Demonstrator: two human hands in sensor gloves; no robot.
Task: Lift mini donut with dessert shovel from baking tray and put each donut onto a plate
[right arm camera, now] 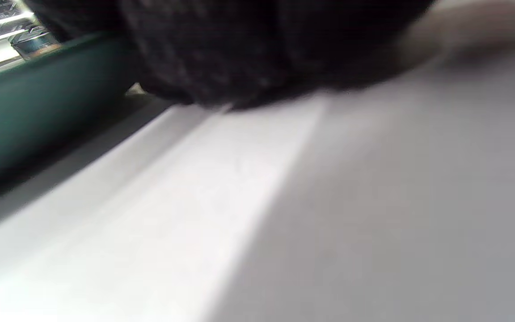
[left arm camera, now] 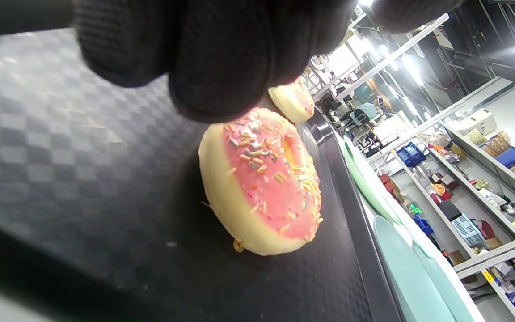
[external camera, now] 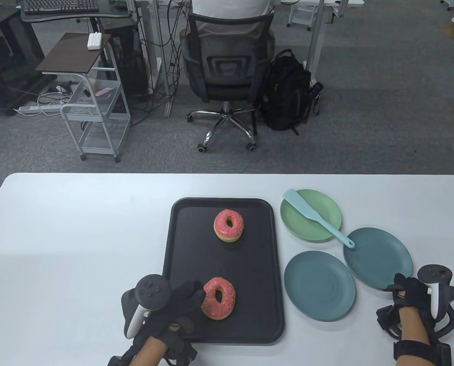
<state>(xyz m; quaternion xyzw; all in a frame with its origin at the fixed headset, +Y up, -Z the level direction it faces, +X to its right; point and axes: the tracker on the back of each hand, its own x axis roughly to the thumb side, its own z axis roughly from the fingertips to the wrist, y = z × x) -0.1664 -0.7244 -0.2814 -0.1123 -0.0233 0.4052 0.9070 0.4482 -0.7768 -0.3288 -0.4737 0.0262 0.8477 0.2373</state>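
A black baking tray [external camera: 196,248] holds two pink-iced sprinkled donuts, the far donut [external camera: 229,225] and the near donut [external camera: 219,298]. My left hand [external camera: 190,301] lies over the tray's near left corner, and its fingertips [left arm camera: 217,67] touch the near donut's [left arm camera: 262,183] left edge; the thumb stays apart from it. The light blue dessert shovel [external camera: 314,219] lies untouched across the green plate [external camera: 318,228], its handle end on the dark teal plate [external camera: 379,259]. My right hand [external camera: 402,288] rests on the table by that plate's near rim [right arm camera: 29,103], holding nothing.
A third, blue-grey plate [external camera: 318,286] sits between the tray and my right hand. The white table's [external camera: 78,248] left half is bare. Beyond the far edge stand an office chair [external camera: 227,65], a backpack [external camera: 288,91] and a small cart [external camera: 93,110].
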